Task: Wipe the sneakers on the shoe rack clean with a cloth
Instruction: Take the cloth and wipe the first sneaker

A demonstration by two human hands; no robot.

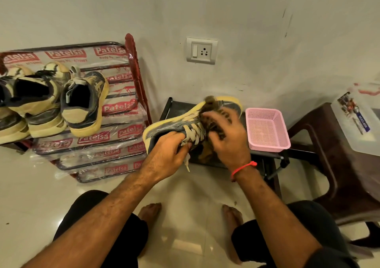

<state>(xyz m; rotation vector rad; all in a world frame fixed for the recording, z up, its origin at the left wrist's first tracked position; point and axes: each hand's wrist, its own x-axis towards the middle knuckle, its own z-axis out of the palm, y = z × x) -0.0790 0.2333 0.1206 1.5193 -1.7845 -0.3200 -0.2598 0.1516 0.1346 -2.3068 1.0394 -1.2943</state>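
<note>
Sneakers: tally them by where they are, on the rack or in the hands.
Yellow-soled dark sneakers on the red metal shoe rack: 3
Yellow-soled grey sneaker held in the hands: 1
Total: 4

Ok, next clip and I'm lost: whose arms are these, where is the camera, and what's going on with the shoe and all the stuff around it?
No machine here: the one picture comes from a camera worn on a person's head, looking down at their own arms, knees and bare feet. The left hand grips a grey sneaker with a yellow sole near its laces, holding it up in front of them. The right hand, with a red thread on its wrist, presses a dark brownish cloth against the shoe; the cloth is blurred. To the left stands a red shoe rack, its shelves wrapped in printed plastic, with more sneakers of the same kind on top. Beside the held shoe is an empty pink basket, and further right a brown plastic stool. A wall socket sits above.
</note>
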